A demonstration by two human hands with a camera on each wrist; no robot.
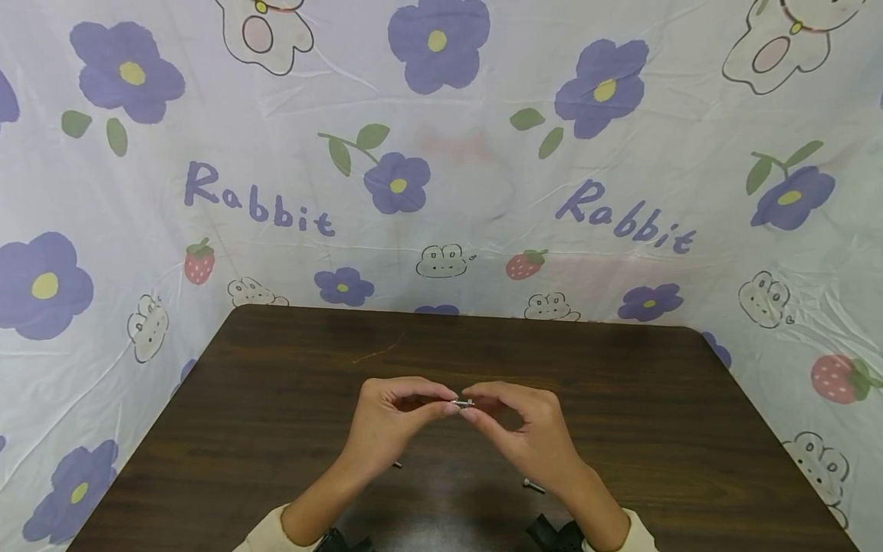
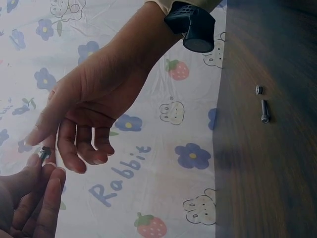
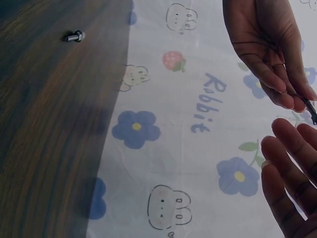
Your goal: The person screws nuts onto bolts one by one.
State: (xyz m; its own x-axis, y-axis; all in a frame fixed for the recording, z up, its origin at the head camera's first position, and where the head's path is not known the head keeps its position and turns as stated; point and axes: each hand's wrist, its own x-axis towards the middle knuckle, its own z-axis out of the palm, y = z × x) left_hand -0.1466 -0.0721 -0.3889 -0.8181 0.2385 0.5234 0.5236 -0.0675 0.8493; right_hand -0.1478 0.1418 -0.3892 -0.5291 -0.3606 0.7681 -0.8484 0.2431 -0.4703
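In the head view my left hand [image 1: 386, 425] pinches a small metal bolt [image 1: 462, 403] between thumb and forefinger above the table. At the bolt's right end is a wider, hex-looking piece; whether it is a nut or the head, I cannot tell. My right hand [image 1: 527, 429] holds its thumb and forefinger tips around that end. The left wrist view shows this bolt [image 2: 45, 151] between both hands, the right hand [image 2: 96, 96] coming from above, its other fingers loosely bent. Part of the bolt [image 3: 311, 110] also appears at the right wrist view's edge.
On the dark wooden table [image 1: 276, 406] lies a loose bolt [image 1: 533, 485] near my right wrist. A small metal piece [image 1: 396, 464] shows beside my left forearm. The left wrist view has a nut-like ring [image 2: 259, 90] beside a bolt [image 2: 265, 111]. A patterned cloth [image 1: 483, 215] hangs behind.
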